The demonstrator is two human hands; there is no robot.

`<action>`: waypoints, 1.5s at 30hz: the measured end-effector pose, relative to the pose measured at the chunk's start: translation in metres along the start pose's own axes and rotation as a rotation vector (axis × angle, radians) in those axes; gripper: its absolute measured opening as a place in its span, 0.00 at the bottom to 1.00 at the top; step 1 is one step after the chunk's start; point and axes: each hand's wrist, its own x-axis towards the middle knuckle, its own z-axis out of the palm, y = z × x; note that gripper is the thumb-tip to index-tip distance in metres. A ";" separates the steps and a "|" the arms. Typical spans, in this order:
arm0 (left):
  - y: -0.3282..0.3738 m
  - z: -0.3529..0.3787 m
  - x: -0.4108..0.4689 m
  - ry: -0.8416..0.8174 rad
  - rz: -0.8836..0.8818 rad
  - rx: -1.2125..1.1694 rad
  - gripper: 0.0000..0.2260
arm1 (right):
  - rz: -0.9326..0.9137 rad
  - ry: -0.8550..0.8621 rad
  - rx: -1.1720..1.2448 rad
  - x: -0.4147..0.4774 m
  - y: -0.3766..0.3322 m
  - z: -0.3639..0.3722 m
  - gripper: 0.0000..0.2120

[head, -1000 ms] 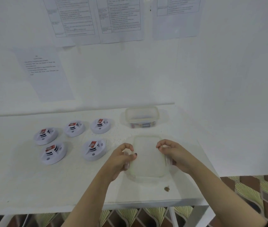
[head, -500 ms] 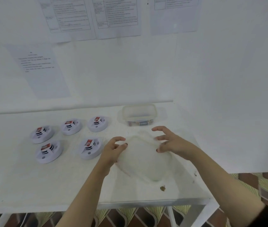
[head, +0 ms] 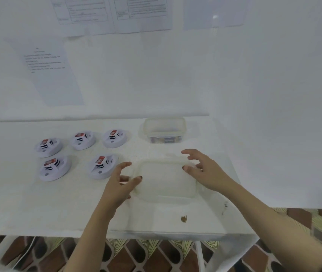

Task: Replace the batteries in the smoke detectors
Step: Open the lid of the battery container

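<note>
hands [head: 205,171] spread — flanking lid [head: 166,181] edges

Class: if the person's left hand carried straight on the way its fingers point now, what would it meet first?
The left hand points up and right, so probably the clear plastic lid lying flat on the table; it may already touch the lid's edge.

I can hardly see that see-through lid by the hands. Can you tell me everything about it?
The lid is a clear, cloudy plastic rectangle with rounded corners and a raised rim. It lies flat on the white table, in front of the box of batteries. The left hand touches its left edge; the right hand is at its right edge, fingers spread.
</note>
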 end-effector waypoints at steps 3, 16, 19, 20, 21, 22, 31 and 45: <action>0.000 -0.006 -0.003 -0.057 0.064 -0.094 0.21 | 0.064 -0.197 -0.013 -0.026 0.008 -0.014 0.32; 0.066 -0.059 0.036 -0.370 0.364 -0.426 0.26 | -0.203 -0.039 0.555 0.022 -0.025 -0.067 0.10; 0.097 -0.062 0.069 -0.313 0.405 -0.376 0.26 | -0.233 -0.123 0.690 0.065 -0.034 -0.087 0.26; 0.106 -0.061 0.084 -0.239 0.390 -0.363 0.25 | -0.222 -0.114 0.719 0.082 -0.037 -0.091 0.27; 0.114 -0.059 0.101 -0.165 0.373 -0.357 0.22 | -0.200 -0.083 0.742 0.099 -0.040 -0.094 0.26; 0.122 -0.054 0.119 -0.094 0.360 -0.339 0.16 | -0.171 -0.034 0.756 0.118 -0.042 -0.095 0.23; 0.125 -0.017 0.260 0.097 0.181 0.088 0.14 | 0.495 0.233 0.427 0.252 -0.017 -0.074 0.10; 0.077 0.002 0.239 -0.414 -0.173 0.032 0.23 | 0.516 -0.005 0.329 0.213 0.025 -0.045 0.20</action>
